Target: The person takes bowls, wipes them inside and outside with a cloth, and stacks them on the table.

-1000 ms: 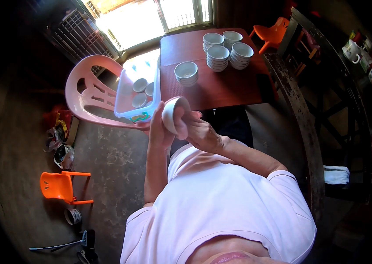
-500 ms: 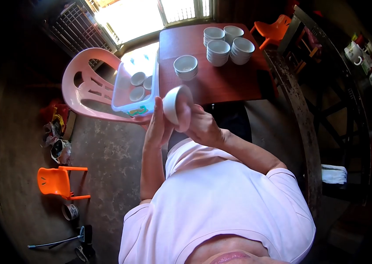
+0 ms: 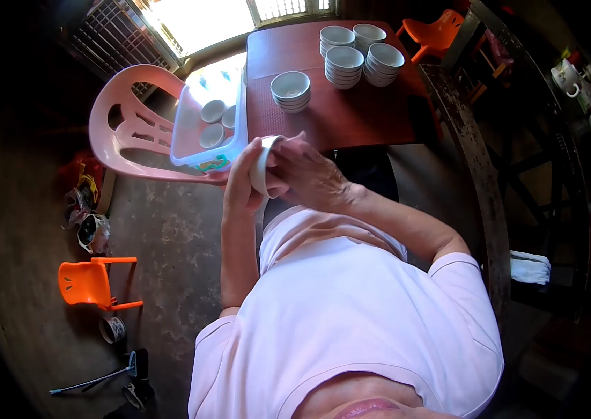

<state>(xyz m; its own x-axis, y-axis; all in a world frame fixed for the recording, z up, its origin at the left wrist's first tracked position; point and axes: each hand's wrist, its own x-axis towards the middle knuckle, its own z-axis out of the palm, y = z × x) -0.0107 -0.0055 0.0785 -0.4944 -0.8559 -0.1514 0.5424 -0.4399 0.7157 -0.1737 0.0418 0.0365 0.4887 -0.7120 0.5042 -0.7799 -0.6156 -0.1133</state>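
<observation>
In front of my chest, my left hand (image 3: 241, 178) is closed around a white bowl (image 3: 262, 167), which is tilted on its side with its mouth turned to the right. My right hand (image 3: 313, 174) presses a pink cloth (image 3: 279, 187) into the bowl's opening; its fingers are bent over the cloth, and part of the cloth is hidden behind them. Just beyond my hands, a short stack of white bowls (image 3: 290, 87) stands on the red-brown table (image 3: 372, 129). Left of it, a clear plastic tub (image 3: 182, 143) with several bowls (image 3: 212, 136) inside rests on a pink chair (image 3: 103, 133).
Several taller bowl stacks (image 3: 343, 68) stand at the table's far right. A worn wooden bench (image 3: 473, 160) runs along my right side. On the floor to the left are a small orange chair (image 3: 86, 282) and plastic bags (image 3: 94, 234). Another orange chair (image 3: 435, 35) stands behind the table.
The bowl has turned and shifted slightly left, so less of its outside shows. My right hand has moved over its opening with the cloth, fingers more spread. The view has shifted slightly.
</observation>
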